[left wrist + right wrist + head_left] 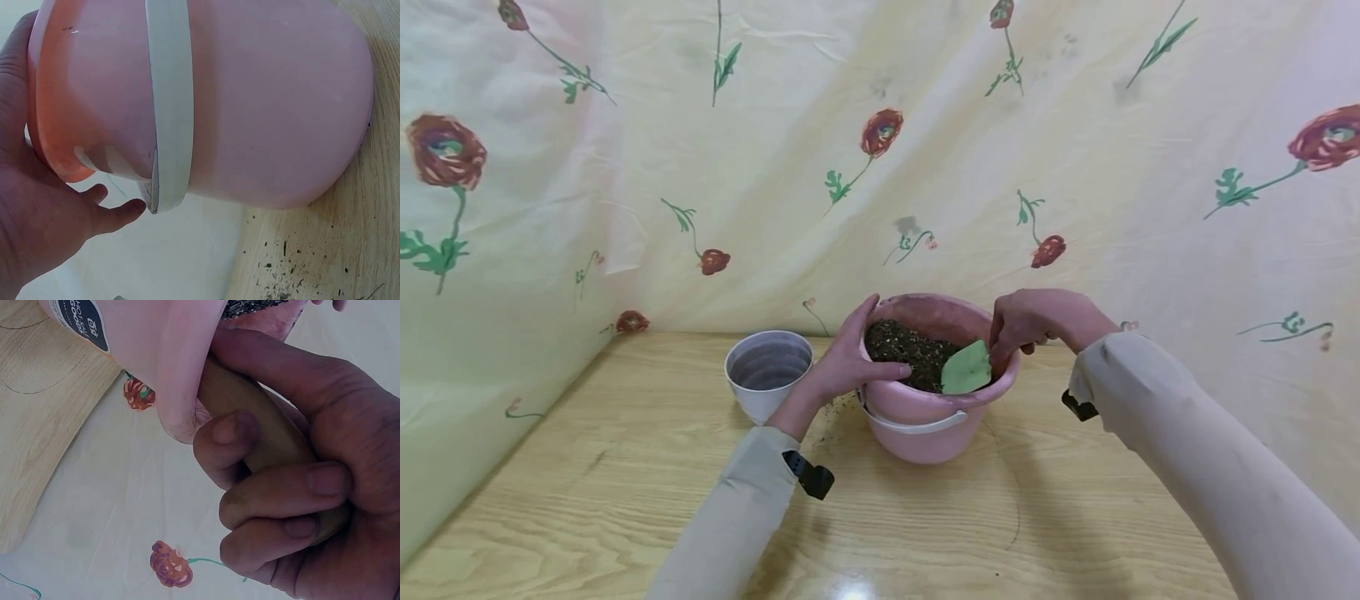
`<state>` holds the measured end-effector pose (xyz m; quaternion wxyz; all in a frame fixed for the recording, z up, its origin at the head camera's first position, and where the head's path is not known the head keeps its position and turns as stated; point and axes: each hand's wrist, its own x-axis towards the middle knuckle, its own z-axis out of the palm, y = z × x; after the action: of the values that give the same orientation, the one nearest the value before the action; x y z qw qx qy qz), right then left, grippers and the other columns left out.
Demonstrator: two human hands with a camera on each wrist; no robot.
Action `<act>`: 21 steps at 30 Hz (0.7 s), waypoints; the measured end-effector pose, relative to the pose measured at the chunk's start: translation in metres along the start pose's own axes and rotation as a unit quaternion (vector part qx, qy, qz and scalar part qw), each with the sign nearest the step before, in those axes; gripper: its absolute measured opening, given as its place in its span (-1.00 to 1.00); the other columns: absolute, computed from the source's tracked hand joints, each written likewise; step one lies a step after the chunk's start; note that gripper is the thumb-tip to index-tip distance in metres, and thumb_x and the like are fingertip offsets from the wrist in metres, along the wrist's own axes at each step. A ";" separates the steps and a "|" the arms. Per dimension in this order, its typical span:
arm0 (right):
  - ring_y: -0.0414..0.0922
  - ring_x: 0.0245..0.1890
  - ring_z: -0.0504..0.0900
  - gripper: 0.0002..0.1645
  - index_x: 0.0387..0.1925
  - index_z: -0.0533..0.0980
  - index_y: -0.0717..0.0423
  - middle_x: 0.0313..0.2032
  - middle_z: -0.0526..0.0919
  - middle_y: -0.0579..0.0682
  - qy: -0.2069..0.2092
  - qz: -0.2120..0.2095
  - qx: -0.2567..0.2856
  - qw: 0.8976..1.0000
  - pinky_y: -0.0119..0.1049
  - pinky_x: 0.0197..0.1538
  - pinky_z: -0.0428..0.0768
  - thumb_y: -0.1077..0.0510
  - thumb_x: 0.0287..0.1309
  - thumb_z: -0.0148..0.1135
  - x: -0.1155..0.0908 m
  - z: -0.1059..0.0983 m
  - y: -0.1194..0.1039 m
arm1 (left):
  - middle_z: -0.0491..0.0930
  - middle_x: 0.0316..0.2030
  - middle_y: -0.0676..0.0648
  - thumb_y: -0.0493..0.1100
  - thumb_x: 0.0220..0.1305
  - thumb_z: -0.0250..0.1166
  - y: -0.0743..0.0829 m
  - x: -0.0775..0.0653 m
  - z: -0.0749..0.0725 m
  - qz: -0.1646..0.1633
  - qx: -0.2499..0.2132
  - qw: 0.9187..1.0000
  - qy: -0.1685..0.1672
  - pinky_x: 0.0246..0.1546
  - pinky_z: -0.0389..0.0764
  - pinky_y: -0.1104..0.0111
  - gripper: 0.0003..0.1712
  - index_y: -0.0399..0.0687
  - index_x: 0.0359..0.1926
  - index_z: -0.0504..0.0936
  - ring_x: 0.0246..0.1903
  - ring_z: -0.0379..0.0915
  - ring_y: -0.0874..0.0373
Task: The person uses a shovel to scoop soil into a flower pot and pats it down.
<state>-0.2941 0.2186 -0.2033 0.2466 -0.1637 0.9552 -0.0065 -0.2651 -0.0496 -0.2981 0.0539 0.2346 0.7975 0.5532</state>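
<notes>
While the spread left hand gripped a pink bucket on the desk, the right hand, fingers curled, held a green trowel against soil; a label partly read "GOODS".

Dim, perhaps slightly soft wrist views

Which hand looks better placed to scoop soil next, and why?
Probably the right hand: it grips the trowel, whose green blade is inside the pink bucket by the soil. The left hand holds the bucket.
</notes>
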 end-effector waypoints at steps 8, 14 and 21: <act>-0.26 -0.72 0.16 -0.86 -0.51 0.68 -0.05 -0.72 0.33 -0.16 -0.006 -0.016 0.016 1.000 -0.41 -0.65 0.12 0.01 0.05 0.35 0.000 0.000 0.002 | -0.20 0.50 0.04 0.03 -0.04 0.53 -0.027 0.014 0.003 0.014 -0.005 1.000 0.018 0.38 0.03 -0.01 0.33 0.19 0.54 -0.23 0.46 -0.26 0.10; -0.25 -0.72 0.12 -0.86 -0.47 0.69 -0.06 -0.74 0.27 -0.16 -0.009 -0.028 0.040 0.999 -0.40 -0.66 0.07 0.03 0.12 0.31 0.000 0.000 0.009 | -0.20 0.50 0.08 0.09 -0.10 0.56 -0.039 0.021 0.005 0.021 -0.010 0.999 0.025 0.37 0.05 -0.03 0.35 0.32 0.52 -0.22 0.46 -0.25 0.11; -0.25 -0.73 0.07 -0.87 -0.46 0.69 -0.07 -0.75 0.24 -0.15 -0.001 -0.032 0.048 0.998 -0.39 -0.67 0.05 0.03 0.11 0.31 -0.006 -0.005 0.009 | -0.25 0.50 0.06 0.04 -0.06 0.54 -0.038 0.020 0.004 0.022 -0.015 0.999 0.018 0.38 0.04 0.00 0.34 0.34 0.52 -0.25 0.46 -0.28 0.12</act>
<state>-0.2947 0.2284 -0.1968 0.2546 -0.1820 0.9478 -0.0602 -0.2931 -0.0482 -0.3306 0.0309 0.2407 0.7848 0.5703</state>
